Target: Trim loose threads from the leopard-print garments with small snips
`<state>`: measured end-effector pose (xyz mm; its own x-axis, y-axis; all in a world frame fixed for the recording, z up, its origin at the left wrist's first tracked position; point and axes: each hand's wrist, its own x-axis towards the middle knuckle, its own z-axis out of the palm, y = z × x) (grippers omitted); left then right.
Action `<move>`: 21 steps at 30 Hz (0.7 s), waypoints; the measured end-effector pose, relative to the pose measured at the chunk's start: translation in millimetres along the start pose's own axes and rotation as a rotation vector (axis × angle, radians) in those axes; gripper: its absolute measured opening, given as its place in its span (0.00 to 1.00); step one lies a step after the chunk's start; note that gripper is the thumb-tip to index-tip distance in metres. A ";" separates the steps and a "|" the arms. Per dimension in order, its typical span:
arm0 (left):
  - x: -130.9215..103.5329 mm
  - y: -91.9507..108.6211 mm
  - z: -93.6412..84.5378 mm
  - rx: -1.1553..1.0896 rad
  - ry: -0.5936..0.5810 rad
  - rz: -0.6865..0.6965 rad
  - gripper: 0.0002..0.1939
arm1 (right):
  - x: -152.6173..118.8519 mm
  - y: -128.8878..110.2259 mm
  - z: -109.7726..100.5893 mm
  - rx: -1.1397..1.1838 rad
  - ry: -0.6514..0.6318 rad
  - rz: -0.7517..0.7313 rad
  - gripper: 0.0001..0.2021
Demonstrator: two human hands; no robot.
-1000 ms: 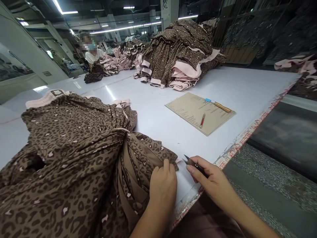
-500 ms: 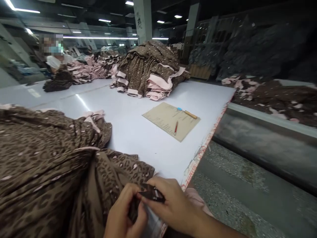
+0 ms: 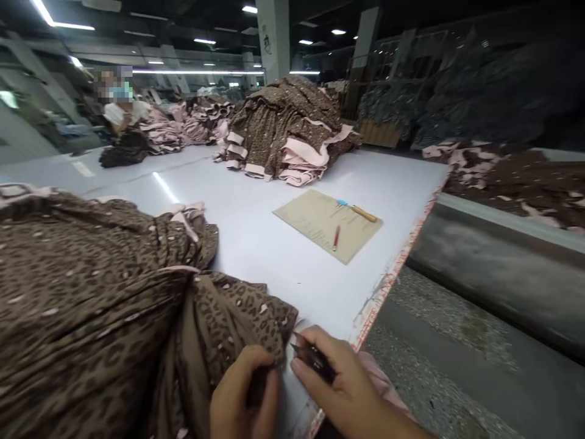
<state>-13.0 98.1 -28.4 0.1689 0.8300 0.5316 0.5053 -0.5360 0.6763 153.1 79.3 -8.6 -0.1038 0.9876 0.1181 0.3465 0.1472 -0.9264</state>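
Observation:
A brown leopard-print garment with pink trim lies bunched over the near left of the table. At its right corner, the fingers of my left hand are closed on the fabric edge. My right hand is wrapped round small dark thread snips. Their pointed blades are slightly parted and face left, a short gap away from my left fingertips. Part of the snips is hidden inside the right palm.
Farther along the white table lies a printed brown sheet with a red pen and a wooden-handled tool. Behind it rises a leopard-print garment pile. A person is at the far left. The table edge runs along the right.
My right hand with the snips has drawn away from my left fingers to the right, and the blades have parted. The view has shifted slightly left.

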 end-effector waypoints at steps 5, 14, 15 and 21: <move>1.2 8.1 1.8 -0.050 0.015 -0.128 0.07 | -8.8 3.2 -5.1 -0.335 -0.007 -0.219 0.08; -2.0 9.3 1.1 -0.093 -0.054 -0.108 0.10 | -5.0 6.7 2.8 -0.435 -0.041 -0.223 0.12; -2.5 8.8 1.3 -0.096 -0.055 -0.075 0.10 | -5.2 6.6 2.3 -0.377 -0.073 -0.162 0.13; -8.5 2.3 1.3 0.067 -0.028 0.178 0.14 | -6.2 1.0 -4.4 -0.035 -0.217 0.108 0.13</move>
<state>-12.2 90.0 -32.0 0.2836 0.7276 0.6246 0.5203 -0.6639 0.5372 158.2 73.6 -8.7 -0.2613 0.9632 -0.0637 0.3977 0.0473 -0.9163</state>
